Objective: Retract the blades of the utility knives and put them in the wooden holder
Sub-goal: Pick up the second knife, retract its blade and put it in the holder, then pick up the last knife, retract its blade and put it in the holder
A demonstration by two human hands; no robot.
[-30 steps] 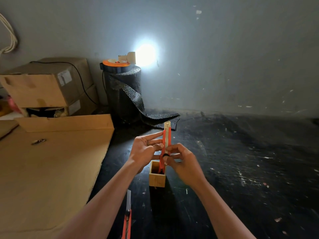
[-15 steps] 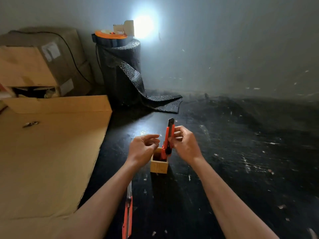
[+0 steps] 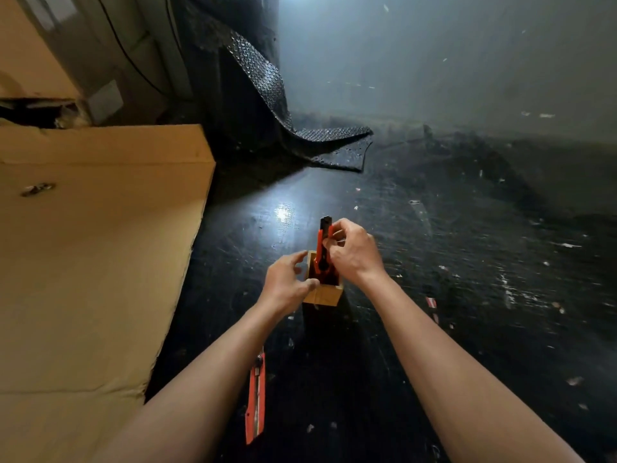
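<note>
A small square wooden holder (image 3: 325, 294) stands on the black floor in the middle of the view. An orange utility knife (image 3: 323, 243) stands upright in it, black tip up, no blade showing. My right hand (image 3: 355, 250) pinches the knife's upper part from the right. My left hand (image 3: 287, 282) rests against the holder's left side with thumb on its near rim and fingers spread. A second orange utility knife (image 3: 256, 397) lies flat on the floor under my left forearm, its metal blade track showing.
A large flattened cardboard sheet (image 3: 90, 255) covers the floor at left, with a small metal piece (image 3: 37, 189) on it. Cardboard boxes (image 3: 66, 55) and a roll of black bubble wrap (image 3: 247, 81) stand at the back by the wall. Small debris dots the floor.
The knife has sunk lower into the holder and its blade no longer shows. My left hand dropped from the knife to the holder's side. The camera tilted down.
</note>
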